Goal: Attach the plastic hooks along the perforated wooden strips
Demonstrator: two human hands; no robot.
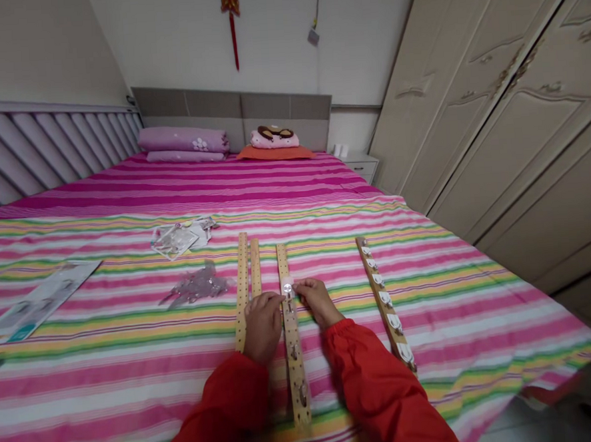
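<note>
A perforated wooden strip (289,328) lies lengthwise in front of me, with metal hooks (294,350) on clear backings along its near part. Over its upper half is a clear hook (287,289) with a round silvery piece. My right hand (321,302) pinches this hook's right edge. From the left, my left hand (262,324) has its fingers closed at the hook's lower left edge, by the strip; what its fingertips grip is too small to make out. Two more wooden strips (241,277) lie beside my left hand, partly covered by it.
To the right lies a wooden strip with several white hooks (386,299). Left of my hands are a pile of clear plastic pieces (199,285), plastic packets (181,238) and a long flat package (40,300). A striped sheet (150,390) covers the bed; wardrobes (509,114) stand right.
</note>
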